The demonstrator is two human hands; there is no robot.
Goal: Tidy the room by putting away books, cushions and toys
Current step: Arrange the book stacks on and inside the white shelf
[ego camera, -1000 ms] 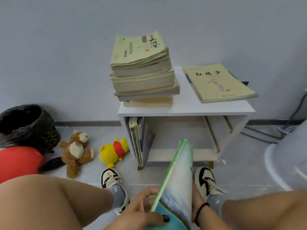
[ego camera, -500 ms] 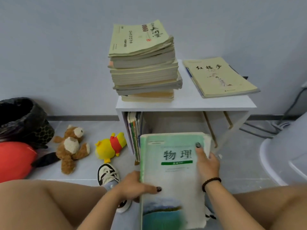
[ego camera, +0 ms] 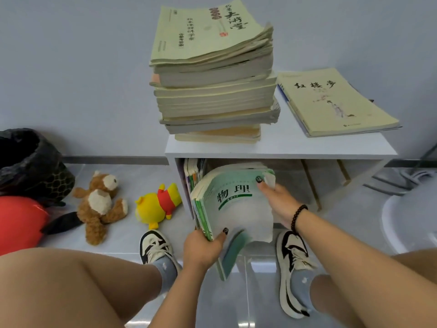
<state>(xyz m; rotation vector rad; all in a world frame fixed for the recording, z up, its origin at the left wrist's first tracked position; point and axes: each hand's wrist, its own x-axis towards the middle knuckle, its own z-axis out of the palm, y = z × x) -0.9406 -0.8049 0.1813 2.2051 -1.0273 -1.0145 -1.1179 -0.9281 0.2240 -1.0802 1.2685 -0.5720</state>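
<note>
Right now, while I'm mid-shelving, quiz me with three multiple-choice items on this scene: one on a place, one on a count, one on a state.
1. Where does the tall stack of books sit?
A. On the floor by the toys
B. On top of the white cabinet, left side
C. Inside the cabinet's open shelf

2. How many plush toys lie on the floor left of the cabinet?
A. Two
B. Four
C. None

3. How is the green textbook held?
A. It lies flat on the floor, untouched
B. One hand alone carries it
C. Both hands grip it

Answers:
1 B, the stack rests on the cabinet top beside a flat pale book.
2 A, a brown teddy bear and a yellow plush toy.
3 C, the left hand holds its lower edge and the right hand its upper right corner.
</note>
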